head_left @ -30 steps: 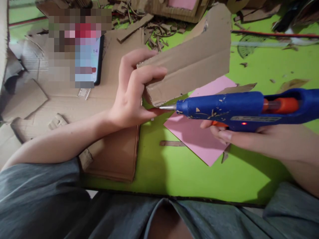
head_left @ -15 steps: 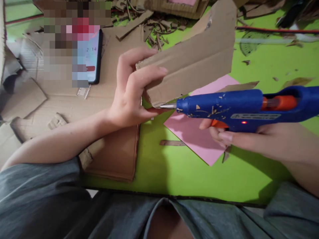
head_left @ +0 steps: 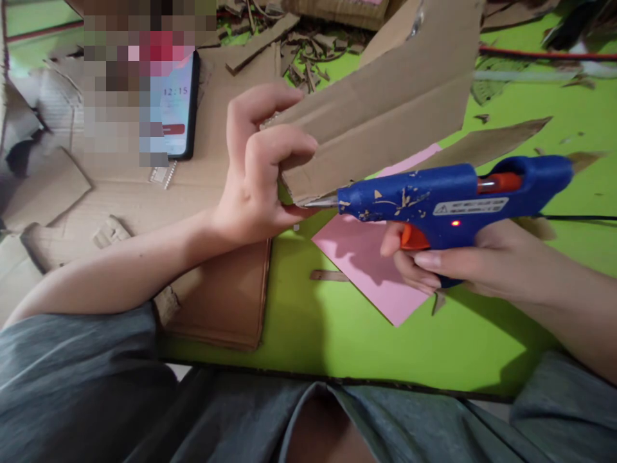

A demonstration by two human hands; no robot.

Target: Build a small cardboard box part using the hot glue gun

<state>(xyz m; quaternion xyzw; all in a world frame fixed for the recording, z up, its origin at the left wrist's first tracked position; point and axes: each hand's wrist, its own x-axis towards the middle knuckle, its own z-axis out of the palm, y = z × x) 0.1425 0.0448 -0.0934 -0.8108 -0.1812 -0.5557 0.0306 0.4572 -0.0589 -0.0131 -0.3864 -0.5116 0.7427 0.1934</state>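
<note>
while the nozzle (head_left: 321, 202) of the blue glue gun (head_left: 409, 193) sits at the lower left corner of the bent cardboard piece (head_left: 380, 109), the work in hand looks like laying glue along that edge, and it calls for a light, even squeeze rather than a hard one. the gun would do best kept nearly level, its tip just grazing the card, so that the bead stays thin and does not run over the side. the thumb under the corner lies very near the hot metal, so it would be wise to slide it back along the card; whether tip and skin touch is hard to tell from this angle.

the left hand (head_left: 253, 170) holds the cardboard piece up above the green table (head_left: 299, 341), with two fingers bent over its near end and the thumb stretched out beneath, a loose, fairly broad pinch. the right hand (head_left: 463, 263) is closed round the grip of the glue gun, its index finger bent at the orange trigger (head_left: 413, 238) and its thumb laid along the near side. below the gun, pink paper (head_left: 376, 270) lies on the table, partly under the right hand's shadow.
</note>
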